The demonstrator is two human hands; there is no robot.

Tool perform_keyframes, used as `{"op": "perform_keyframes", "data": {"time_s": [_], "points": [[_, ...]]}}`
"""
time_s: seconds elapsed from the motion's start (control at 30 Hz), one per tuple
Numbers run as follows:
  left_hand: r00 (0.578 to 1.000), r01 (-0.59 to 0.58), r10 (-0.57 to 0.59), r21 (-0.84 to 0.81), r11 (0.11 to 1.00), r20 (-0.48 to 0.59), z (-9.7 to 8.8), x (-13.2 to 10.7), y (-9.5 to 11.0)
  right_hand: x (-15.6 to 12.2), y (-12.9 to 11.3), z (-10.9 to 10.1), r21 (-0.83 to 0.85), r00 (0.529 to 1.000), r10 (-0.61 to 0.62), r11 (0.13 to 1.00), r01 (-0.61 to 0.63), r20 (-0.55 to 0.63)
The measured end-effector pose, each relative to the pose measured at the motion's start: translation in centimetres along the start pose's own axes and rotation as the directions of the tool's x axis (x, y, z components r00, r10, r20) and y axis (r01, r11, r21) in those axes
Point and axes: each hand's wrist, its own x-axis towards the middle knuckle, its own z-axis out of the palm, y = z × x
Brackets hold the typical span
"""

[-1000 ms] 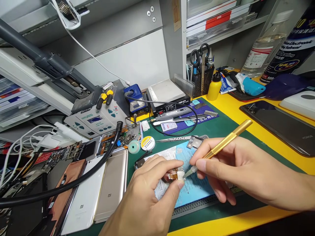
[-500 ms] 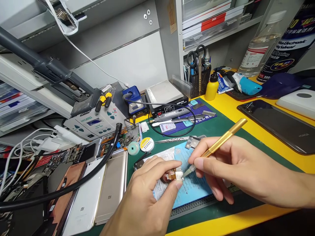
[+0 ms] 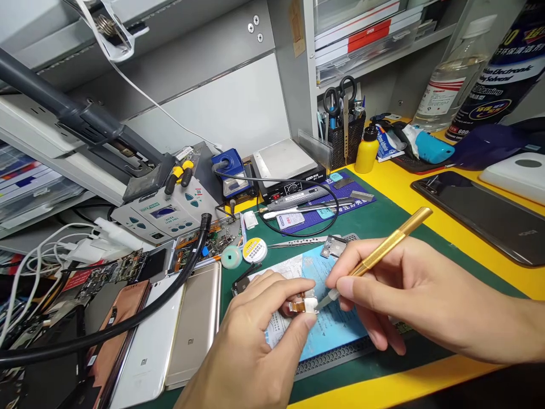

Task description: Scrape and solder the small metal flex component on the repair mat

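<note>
The left hand (image 3: pixel 259 335) is pinching a small gold-and-silver electronic part (image 3: pixel 307 305) tightly between thumb and fingers, just above a blue printed sheet (image 3: pixel 336 324). The right hand (image 3: pixel 409 289) is gripping a gold-handled craft knife (image 3: pixel 385 245) in a narrow pen hold, bringing its blade tip against the part's edge.

The craft knife (image 3: pixel 389 241) has a gold knurled handle, the small part (image 3: pixel 304 305) shows copper and silver, and the pale blue-and-white sheet (image 3: pixel 336 332) lies on a dark green mat (image 3: pixel 383 224) bordered by the bright yellow desk (image 3: pixel 430 190).

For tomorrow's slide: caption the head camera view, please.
Left hand pinches a small metal part; right hand holds a gold-handled craft knife to it, over a blue mat.
</note>
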Motion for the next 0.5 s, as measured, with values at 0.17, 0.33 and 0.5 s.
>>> {"op": "perform_keyframes", "data": {"time_s": [0.17, 0.33, 0.5], "points": [[1.0, -0.005, 0.005, 0.012, 1.0, 0.0, -0.11, -0.03, -0.06, -0.07, 0.08, 0.06, -0.004, 1.0, -0.006, 1.0, 0.006, -0.004], [1.0, -0.001, 0.001, 0.017, 1.0, 0.005, -0.29, -0.27, -0.02, -0.03, 0.16, 0.03, -0.004, 1.0, -0.009, 1.0, 0.009, 0.003], [1.0, -0.011, 0.011, 0.024, 1.0, -0.002, -0.19, -0.13, -0.01, -0.15, 0.25, -0.04, 0.006, 1.0, -0.007, 1.0, 0.007, 0.011]]}}
